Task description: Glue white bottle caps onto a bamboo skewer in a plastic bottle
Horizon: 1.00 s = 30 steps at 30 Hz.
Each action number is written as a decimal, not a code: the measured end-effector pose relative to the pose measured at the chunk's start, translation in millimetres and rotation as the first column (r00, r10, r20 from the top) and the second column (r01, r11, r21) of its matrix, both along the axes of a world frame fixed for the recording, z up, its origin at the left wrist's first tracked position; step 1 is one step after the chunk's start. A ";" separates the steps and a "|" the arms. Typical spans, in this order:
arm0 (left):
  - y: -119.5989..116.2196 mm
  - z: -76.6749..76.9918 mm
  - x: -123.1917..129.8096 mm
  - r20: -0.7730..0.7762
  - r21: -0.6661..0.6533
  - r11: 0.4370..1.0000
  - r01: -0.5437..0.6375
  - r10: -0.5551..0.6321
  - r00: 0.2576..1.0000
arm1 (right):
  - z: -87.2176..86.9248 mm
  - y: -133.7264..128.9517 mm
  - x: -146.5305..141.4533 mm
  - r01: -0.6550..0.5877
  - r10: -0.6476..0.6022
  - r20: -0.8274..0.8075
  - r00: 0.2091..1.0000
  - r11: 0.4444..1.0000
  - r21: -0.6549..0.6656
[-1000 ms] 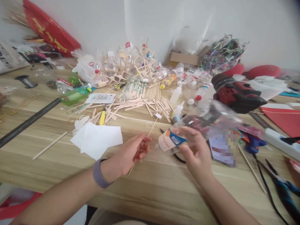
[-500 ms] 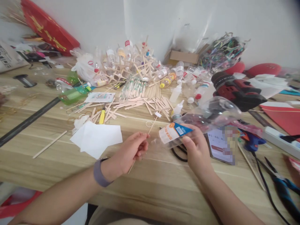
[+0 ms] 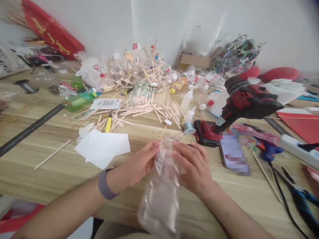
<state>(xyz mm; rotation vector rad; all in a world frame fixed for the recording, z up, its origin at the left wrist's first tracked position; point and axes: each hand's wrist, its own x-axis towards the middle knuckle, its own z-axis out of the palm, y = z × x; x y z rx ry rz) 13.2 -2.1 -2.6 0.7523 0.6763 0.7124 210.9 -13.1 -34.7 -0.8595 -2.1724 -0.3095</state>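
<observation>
A clear plastic bottle (image 3: pixel 160 199) is upended between my hands, its wide bottom toward me and a label on its side. My left hand (image 3: pixel 137 164) is closed around a thin wooden stick (image 3: pixel 163 131) and touches the bottle's left side. A small white piece (image 3: pixel 168 122) sits at the stick's far tip. Against the bottle's right side, my right hand (image 3: pixel 193 166) curls its fingers over the upper part; its thumb is hidden. Just beyond the hands lies a small pale ring (image 3: pixel 158 131).
White paper sheets (image 3: pixel 103 147) lie left of my hands. Behind them are flat wooden sticks (image 3: pixel 124 116) and a yellow-handled tool (image 3: pixel 108 123). To the right stand a cordless drill (image 3: pixel 239 103), a phone (image 3: pixel 235 154), a glue gun (image 3: pixel 267 151) and pliers (image 3: pixel 300 199). Several bottles crowd the back.
My right hand has swung the bottle from the right to the middle, turning its bottom toward me. The drill is uncovered. My left hand stays nearly in place with the stick.
</observation>
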 end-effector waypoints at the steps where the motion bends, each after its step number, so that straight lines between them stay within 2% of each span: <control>1: -0.5 3.1 -0.4 0.012 -0.020 1.000 -0.006 0.006 1.000 | 1.2 -2.4 -2.8 -0.012 0.010 0.058 0.998 0.999 0.037; 4: -0.4 10.3 -2.6 -0.022 -0.091 0.996 0.002 -0.004 1.000 | 3.7 -8.3 -9.0 -0.076 0.068 0.140 0.988 0.996 0.056; 7: 2.2 12.7 -6.1 -0.059 -0.113 0.993 0.017 -0.024 0.998 | 3.3 -9.8 -8.4 -0.153 0.148 0.138 0.979 0.988 0.026; 9: 4.5 12.5 -9.1 -0.082 -0.094 0.995 0.042 -0.050 0.995 | 2.9 -7.6 -4.8 -0.145 0.145 0.047 0.988 0.989 0.006; 12: 7.6 10.8 -13.9 -0.111 -0.100 0.986 0.131 -0.142 0.984 | 4.7 -0.3 0.5 -0.001 -0.016 -0.189 0.982 0.996 -0.086; 14: 9.0 8.9 -16.2 -0.103 -0.112 0.972 0.206 -0.218 0.971 | 6.0 5.6 2.2 0.102 -0.173 -0.306 0.936 0.966 -0.236; 16: 9.5 6.4 -17.3 -0.075 -0.098 0.958 0.270 -0.277 0.958 | 5.2 10.8 2.5 0.121 -0.287 -0.345 0.894 0.895 -0.430; 19: 9.0 3.2 -17.0 -0.032 -0.043 0.948 0.316 -0.317 0.948 | -0.3 15.8 1.5 -0.045 -0.276 -0.386 0.880 0.762 -0.646; 21: 8.0 3.2 -16.6 -0.037 -0.022 0.946 0.324 -0.325 0.945 | -4.7 17.4 0.6 -0.156 -0.214 -0.424 0.880 0.712 -0.684; 23: 7.2 5.3 -16.9 -0.085 0.001 0.947 0.322 -0.321 0.943 | -7.7 18.3 -0.1 -0.194 -0.182 -0.435 0.882 0.702 -0.686; 25: 7.3 8.8 -18.8 -0.157 0.042 0.945 0.326 -0.316 0.936 | -8.8 18.7 -0.5 -0.181 -0.180 -0.426 0.886 0.713 -0.678; 30: 15.0 15.4 -29.9 -0.328 0.168 0.916 0.366 -0.298 0.896 | -7.7 19.5 0.1 -0.129 -0.270 -0.446 0.853 0.719 -0.683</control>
